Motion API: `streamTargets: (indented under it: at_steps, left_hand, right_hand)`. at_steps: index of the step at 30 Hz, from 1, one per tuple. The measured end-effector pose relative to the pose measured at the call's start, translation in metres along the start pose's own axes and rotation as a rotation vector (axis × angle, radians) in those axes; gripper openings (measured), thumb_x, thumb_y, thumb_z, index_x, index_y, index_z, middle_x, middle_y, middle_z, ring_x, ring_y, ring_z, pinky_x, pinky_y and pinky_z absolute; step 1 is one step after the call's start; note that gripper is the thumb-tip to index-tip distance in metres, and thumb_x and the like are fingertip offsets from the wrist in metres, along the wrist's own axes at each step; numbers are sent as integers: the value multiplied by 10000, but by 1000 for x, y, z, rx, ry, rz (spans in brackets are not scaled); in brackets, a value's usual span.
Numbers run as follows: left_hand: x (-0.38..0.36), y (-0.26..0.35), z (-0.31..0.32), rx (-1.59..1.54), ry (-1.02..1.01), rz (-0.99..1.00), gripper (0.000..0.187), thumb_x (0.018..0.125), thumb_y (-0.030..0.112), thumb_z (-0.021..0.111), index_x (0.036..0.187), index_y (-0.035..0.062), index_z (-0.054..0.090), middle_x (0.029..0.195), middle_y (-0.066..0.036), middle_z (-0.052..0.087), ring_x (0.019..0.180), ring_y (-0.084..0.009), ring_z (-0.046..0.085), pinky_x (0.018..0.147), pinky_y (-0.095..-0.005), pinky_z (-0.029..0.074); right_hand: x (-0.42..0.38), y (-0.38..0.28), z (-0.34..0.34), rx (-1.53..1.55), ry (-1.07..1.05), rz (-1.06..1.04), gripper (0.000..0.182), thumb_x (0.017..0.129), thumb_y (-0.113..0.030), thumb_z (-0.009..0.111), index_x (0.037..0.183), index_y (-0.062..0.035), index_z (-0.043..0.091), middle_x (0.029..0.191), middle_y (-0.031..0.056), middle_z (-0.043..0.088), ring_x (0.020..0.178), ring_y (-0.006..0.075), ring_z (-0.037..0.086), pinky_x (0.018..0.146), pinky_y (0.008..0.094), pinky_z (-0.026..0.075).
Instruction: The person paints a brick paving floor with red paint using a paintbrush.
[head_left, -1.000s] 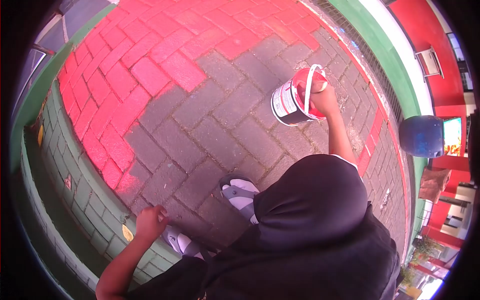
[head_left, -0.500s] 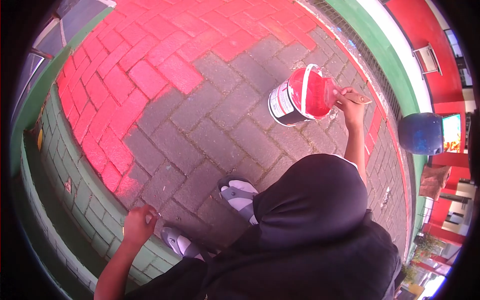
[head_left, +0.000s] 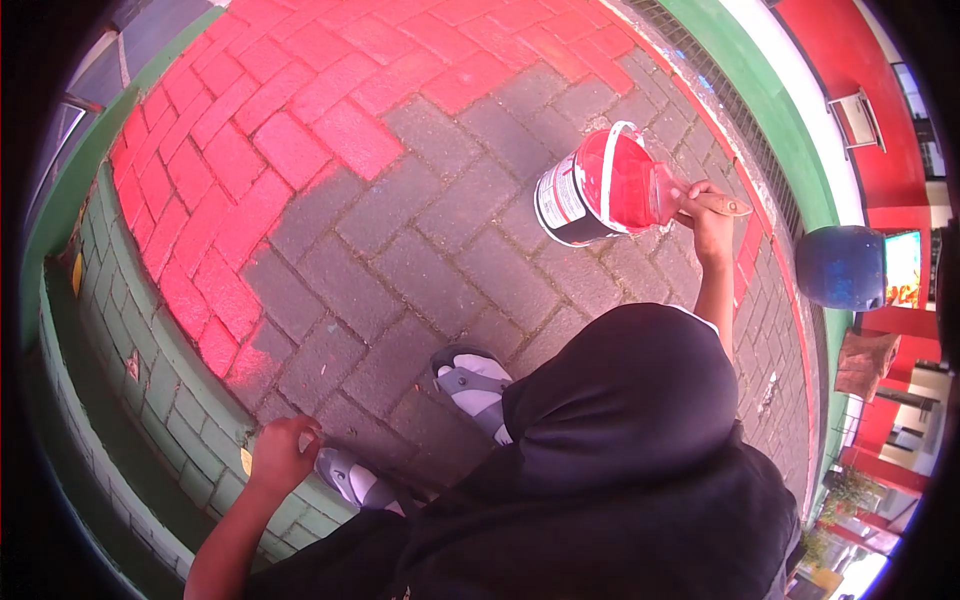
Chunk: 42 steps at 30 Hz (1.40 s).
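My right hand is closed round the wooden handle of a paintbrush. The brush's red-coated head rests at the near rim of a paint bucket. This bucket has a white label and a raised white handle, and red paint coats its inside. At the lower left, my left hand hangs beside the low green brick wall, fingers curled in. Whether something small sits between those fingertips is hidden. Red paint covers the far and left pavers; the grey pavers around the bucket are unpainted.
My sandalled feet stand on the grey pavers by the wall. A drain grate runs along the right behind a red edge strip. Beyond it are a blue barrel and a red-walled building.
The brush and my right hand have shifted slightly right and down at the bucket's rim. My left hand has moved a little right, its fingers curling further in.
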<state>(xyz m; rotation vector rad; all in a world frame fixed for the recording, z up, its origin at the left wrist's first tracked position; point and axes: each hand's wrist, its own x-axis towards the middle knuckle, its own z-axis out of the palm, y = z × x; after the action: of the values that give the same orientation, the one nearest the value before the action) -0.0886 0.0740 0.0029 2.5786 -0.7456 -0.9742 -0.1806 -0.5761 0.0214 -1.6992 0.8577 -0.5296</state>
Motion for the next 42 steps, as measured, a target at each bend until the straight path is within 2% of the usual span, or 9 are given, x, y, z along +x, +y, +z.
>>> streamTargets:
  at_steps: [10,27,30,32,34,36,37,40,42]
  left_hand:
    - [-3,-11,6,-29,-1,-24,200,760,94,748,949,74,686,832,-108,730,859,-350,689,802,-460,550]
    - [-11,-34,23,-79,-113,-2,185,778,102,734,955,61,703,847,-108,738,826,-334,711,774,-422,558]
    - [-2,-51,30,50,-111,-48,272,792,159,725,1049,81,680,1000,-145,709,977,-361,675,862,-458,541]
    - [18,-54,35,123,-173,-75,482,805,178,724,1259,92,584,1322,-173,588,1195,-363,586,981,-474,504]
    - [34,-38,39,130,56,22,650,840,188,716,1434,122,460,1489,-150,442,1326,-351,496,1046,-461,476]
    - [63,-42,49,224,191,127,679,863,217,709,1474,130,426,1533,-148,387,1375,-360,444,1100,-457,434]
    - [76,-50,57,281,239,215,678,872,236,706,1478,124,422,1545,-151,371,1385,-368,427,1128,-458,408]
    - [104,-64,86,197,338,228,682,904,348,665,1485,93,416,1600,-191,285,1443,-387,351,1175,-496,330]
    - [107,-45,97,173,469,36,746,915,414,637,1521,75,364,1630,-188,228,1482,-381,283,1196,-498,291]
  right_hand:
    - [15,57,-33,441,95,151,257,878,-20,700,917,-145,479,937,42,651,936,209,677,775,406,566]
    - [12,73,-47,473,26,22,246,873,-4,711,849,-148,514,988,62,698,941,196,685,823,440,570]
    - [27,107,-64,758,8,-22,134,872,-60,733,899,-121,616,1067,43,732,1042,173,663,998,404,476]
    - [32,115,-73,812,8,-32,379,927,-50,664,1304,-84,646,1264,79,681,1160,198,629,993,325,473]
    - [45,130,-100,982,-53,44,371,985,-98,629,1354,-66,612,1292,82,661,1149,152,623,952,289,493]
    - [29,82,-62,1125,129,35,229,975,-118,665,1185,-28,684,1067,84,740,909,153,697,869,266,536]
    - [38,84,-70,1155,-34,17,205,976,-144,672,1137,-20,695,1021,95,754,875,173,719,826,265,566]
    - [35,17,-13,1085,-208,-62,439,1023,-163,585,1405,30,487,1309,149,646,1080,209,686,843,292,599]
    - [43,-41,30,1022,-503,-56,479,1024,-182,585,1436,24,452,1353,155,614,1134,233,661,900,336,586]
